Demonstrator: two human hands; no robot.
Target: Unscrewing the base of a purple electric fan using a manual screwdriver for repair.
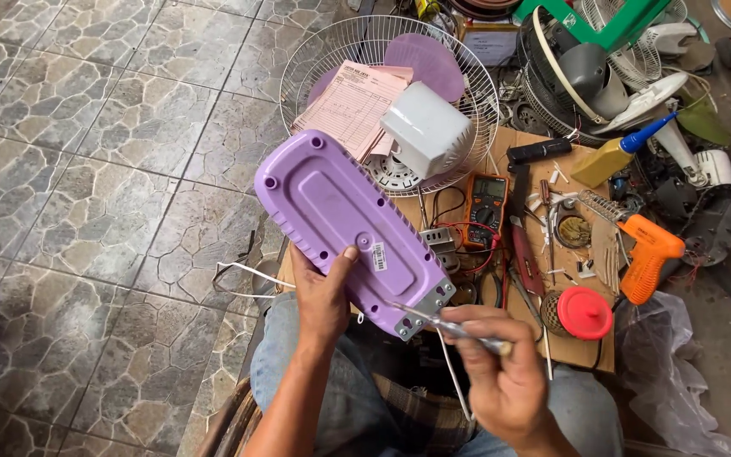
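The purple plastic base [344,222] sits tilted in front of the seated person, underside up, its long axis running from the far left, away from the hands, down toward the near right, where its narrow end meets the hands. The far end is broad and rounded; the near end is squared off and carries a grey metal bracket [423,311] with small holes. The surface is smooth and pale violet, with a raised rim, a few round recessed screw wells, small feet at the corners and a little white label [378,256] near the right edge. A thin white cord [243,272] trails out from under it on the left side.

The left hand [321,298] grips the base from below along its near long edge, thumb pressed flat on the purple surface, fingers curled underneath and out of sight. The right hand [501,372] is closed around a screwdriver [454,328], fingers wrapped over the handle; the metal shaft points up and left so that its tip reaches the bracket at the base's near corner.

Beyond the hands, a white wire fan guard [382,51] lies on the tiled floor holding pink papers [355,101] and a white motor housing [425,129]. To the right of the hands, on a cardboard sheet [585,351], rest an orange multimeter [486,203], an orange soldering gun [649,254] and a red round cap [584,313].
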